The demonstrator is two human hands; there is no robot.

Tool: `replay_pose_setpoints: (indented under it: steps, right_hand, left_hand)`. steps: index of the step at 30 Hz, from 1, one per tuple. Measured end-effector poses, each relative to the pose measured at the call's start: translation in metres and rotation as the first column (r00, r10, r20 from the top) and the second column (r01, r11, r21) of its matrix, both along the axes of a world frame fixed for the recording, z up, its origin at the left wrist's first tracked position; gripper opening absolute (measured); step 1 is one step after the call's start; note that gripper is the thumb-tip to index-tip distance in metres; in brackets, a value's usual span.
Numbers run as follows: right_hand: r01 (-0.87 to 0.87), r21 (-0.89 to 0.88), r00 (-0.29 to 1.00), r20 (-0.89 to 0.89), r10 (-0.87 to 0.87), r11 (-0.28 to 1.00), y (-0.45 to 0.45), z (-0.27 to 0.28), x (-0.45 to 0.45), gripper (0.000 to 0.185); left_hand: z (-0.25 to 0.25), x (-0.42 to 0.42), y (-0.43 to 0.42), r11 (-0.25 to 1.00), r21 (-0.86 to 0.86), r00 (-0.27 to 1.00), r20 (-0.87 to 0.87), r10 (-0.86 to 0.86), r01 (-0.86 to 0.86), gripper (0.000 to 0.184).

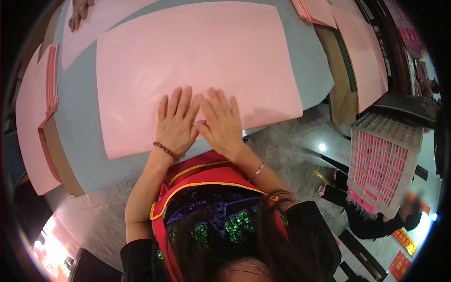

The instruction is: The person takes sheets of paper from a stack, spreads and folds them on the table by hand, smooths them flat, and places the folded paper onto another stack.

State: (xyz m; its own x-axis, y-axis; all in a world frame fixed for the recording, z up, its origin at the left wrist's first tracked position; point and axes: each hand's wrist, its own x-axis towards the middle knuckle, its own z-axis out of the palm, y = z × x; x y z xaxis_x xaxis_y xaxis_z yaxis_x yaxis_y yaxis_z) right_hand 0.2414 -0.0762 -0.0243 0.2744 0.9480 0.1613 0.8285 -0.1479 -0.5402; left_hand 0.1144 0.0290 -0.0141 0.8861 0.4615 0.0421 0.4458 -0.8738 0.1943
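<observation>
A large pink paper sheet (206,51) lies spread over the blue-grey table covering (80,127) in front of me. My left hand (176,120) rests flat near the sheet's front edge, fingers stretched forward, a beaded bracelet on its wrist. Beside it my right hand (221,120) also lies palm down with its fingers apart. The thumbs and index fingers of the two hands meet or overlap. Neither hand grips anything.
Stacked pink sheets (40,117) stand at the table's left end, and more folded pink sheets (317,9) at the right. Another person's hand (80,14) touches a pink sheet across the table. A white plastic crate (383,160) with pink contents stands at right, near a seated person (371,223).
</observation>
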Motion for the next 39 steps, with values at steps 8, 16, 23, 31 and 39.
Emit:
replay_pose_setpoints:
  steps: [8,16,23,31,39]
  right_hand:
    - [0.756,-0.173,0.627,0.468,-0.623,0.631,-0.133,-0.023,0.114,0.061]
    - [0.109,-0.03,0.974,0.202,-0.101,0.994,-0.013,0.021,0.036,0.063]
    - [-0.132,-0.074,0.954,0.26,0.147,0.989,-0.005,0.012,0.041,0.057]
    - [-0.102,-0.177,0.931,0.328,0.157,0.979,-0.005,0.017,0.035,0.075]
    - [-0.071,-0.164,0.859,0.492,0.144,0.984,-0.004,0.0,0.039,0.077]
  left_hand:
    - [0.003,-0.001,-0.001,1.0,-0.006,0.999,0.03,0.02,-0.02,0.058]
    - [0.006,0.0,0.0,1.0,-0.004,1.0,0.013,0.02,-0.02,0.059]
    - [-0.001,-0.002,0.001,0.996,-0.09,0.997,0.069,0.025,-0.019,0.063]
    - [-0.017,-0.154,0.046,0.739,0.178,0.751,0.002,0.66,-0.65,0.061]
    - [-0.002,0.021,-0.014,0.994,-0.052,0.994,-0.031,-0.102,0.101,0.06]
